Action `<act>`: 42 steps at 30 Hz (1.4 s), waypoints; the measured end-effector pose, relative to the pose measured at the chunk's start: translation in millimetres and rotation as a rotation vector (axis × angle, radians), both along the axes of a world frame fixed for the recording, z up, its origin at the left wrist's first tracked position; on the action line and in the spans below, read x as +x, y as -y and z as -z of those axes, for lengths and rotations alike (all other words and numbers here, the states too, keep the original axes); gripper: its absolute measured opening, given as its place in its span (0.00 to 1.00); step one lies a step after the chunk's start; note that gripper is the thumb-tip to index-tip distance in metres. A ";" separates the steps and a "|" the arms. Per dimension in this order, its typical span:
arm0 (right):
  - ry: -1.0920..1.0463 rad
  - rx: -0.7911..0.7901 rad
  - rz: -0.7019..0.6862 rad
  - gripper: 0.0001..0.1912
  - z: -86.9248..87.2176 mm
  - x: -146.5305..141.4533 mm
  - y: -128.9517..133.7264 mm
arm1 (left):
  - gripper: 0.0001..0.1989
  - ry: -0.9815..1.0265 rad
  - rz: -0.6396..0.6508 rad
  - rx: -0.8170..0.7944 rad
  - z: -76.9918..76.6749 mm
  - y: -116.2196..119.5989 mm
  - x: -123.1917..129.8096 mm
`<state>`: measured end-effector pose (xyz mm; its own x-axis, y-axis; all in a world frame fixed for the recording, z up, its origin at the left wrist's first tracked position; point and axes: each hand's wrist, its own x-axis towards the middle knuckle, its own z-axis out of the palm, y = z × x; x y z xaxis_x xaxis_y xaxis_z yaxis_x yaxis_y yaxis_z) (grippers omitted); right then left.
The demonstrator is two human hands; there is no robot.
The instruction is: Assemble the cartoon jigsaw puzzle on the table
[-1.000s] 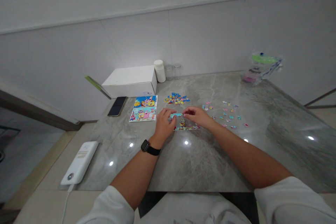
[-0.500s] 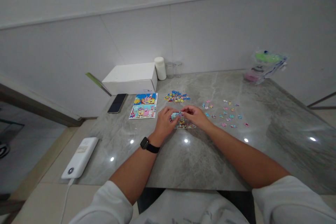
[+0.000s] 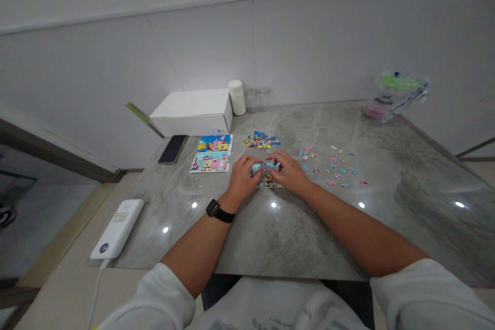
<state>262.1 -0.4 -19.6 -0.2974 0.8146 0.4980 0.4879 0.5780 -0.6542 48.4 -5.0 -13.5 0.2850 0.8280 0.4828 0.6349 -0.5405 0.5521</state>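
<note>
A partly assembled cartoon jigsaw puzzle lies flat on the table between my two hands. My left hand grips its left side, the thumb on the face and the fingers curved along the far edge. Over the right side is my right hand, its thumb and index finger curved in a C and pressing on the puzzle near the upper edge. My fingers hide parts of the picture. Beyond them sits a heap of loose jigsaw pieces. More scattered jigsaw pieces lie to the right.
Left of my hands are a printed picture sheet and a phone. Behind stand a white box, a white bottle and two clear glasses. A plastic bag is far right; a white power bank is at the left edge.
My right thumb and index finger have moved apart from a pinch at the puzzle's upper edge, and more of its face shows. My left hand has stayed in nearly the same place.
</note>
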 end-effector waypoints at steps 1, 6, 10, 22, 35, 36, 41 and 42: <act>0.015 0.013 -0.007 0.15 1.4 -0.3 -0.1 | 0.11 -0.003 0.001 -0.007 0.0 0.3 0.3; 0.076 0.029 -0.021 0.11 6.4 -0.8 -1.7 | 0.10 0.000 0.013 -0.014 0.6 2.4 2.9; 0.120 0.015 0.015 0.10 4.9 0.8 -2.4 | 0.12 -0.033 -0.005 -0.036 0.5 1.0 1.1; 0.435 -0.041 0.093 0.05 12.0 -2.7 -11.1 | 0.13 -0.236 -0.101 -0.112 1.2 -1.4 -5.3; 0.471 -0.016 0.064 0.07 17.0 -6.3 -15.0 | 0.11 -0.307 -0.105 -0.136 3.8 1.1 -2.2; 0.460 -0.015 0.065 0.07 18.5 -6.3 -15.1 | 0.11 -0.306 -0.102 -0.132 4.8 0.7 -2.2; 0.432 -0.022 0.076 0.08 23.6 -6.0 -14.5 | 0.11 -0.306 -0.095 -0.118 7.6 0.1 -2.4; 0.426 -0.025 0.078 0.08 23.7 -6.0 -14.3 | 0.11 -0.309 -0.095 -0.119 7.7 0.3 -2.3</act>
